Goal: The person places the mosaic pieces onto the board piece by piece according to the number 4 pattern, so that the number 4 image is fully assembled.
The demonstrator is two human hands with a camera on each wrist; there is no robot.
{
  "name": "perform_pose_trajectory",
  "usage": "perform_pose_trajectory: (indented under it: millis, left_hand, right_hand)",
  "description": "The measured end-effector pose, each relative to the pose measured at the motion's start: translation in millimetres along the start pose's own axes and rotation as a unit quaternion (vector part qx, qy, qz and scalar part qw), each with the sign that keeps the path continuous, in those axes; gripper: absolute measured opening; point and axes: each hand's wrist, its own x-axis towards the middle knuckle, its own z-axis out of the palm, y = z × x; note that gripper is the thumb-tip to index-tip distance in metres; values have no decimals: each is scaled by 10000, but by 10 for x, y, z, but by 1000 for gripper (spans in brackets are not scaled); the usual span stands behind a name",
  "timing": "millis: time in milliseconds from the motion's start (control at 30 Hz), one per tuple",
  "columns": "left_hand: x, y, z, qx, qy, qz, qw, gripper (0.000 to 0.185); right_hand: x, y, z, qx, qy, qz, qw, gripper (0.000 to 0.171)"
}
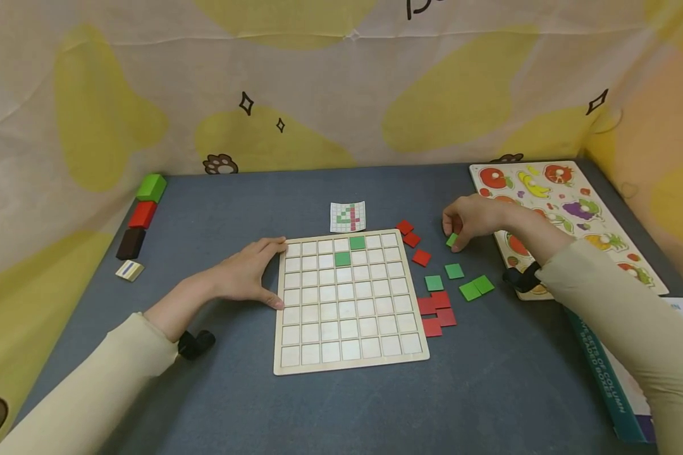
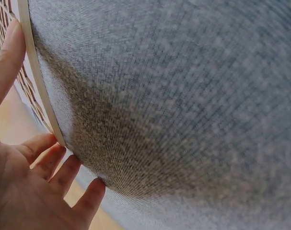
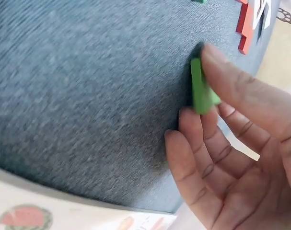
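Grey felt table (image 1: pixel 233 208); right hand (image 1: pixel 471 221) pinches a green tile (image 1: pixel 452 239) between thumb and fingertips, picking it up; left hand (image 1: pixel 245 275) lies flat, fingers straight against the board (image 1: pixel 350 363); next, judged: tile into a cell

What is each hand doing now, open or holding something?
Left hand: open, straight fingers resting against the left edge of the wooden grid board.
Right hand: pinching a green tile between its fingertips, above the table.

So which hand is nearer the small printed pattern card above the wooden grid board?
Left, on the board's left edge; right sits farther from the card.
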Motion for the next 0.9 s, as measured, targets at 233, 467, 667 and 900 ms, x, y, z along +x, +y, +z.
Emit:
perform_pose_trajectory:
  millis: [233, 467, 667, 900]
  left_hand:
    - [-23, -5, 7, -31, 71, 49, 10000, 112]
    - [-20, 0, -3, -34, -8, -7, 10000, 112]
    - [-10, 5, -13, -18, -61, 8, 10000, 112]
    - [2, 10, -13, -67, -84, -28, 9999, 112]
  right_hand:
    - [138, -207, 2, 161, 691, -101, 9974, 24]
    - [391, -751, 170, 755, 1260, -892, 9851, 19]
    - [576, -1275, 418, 1026, 876, -1620, 9775, 13]
    - [762, -1656, 654, 930, 698, -1754, 9776, 12]
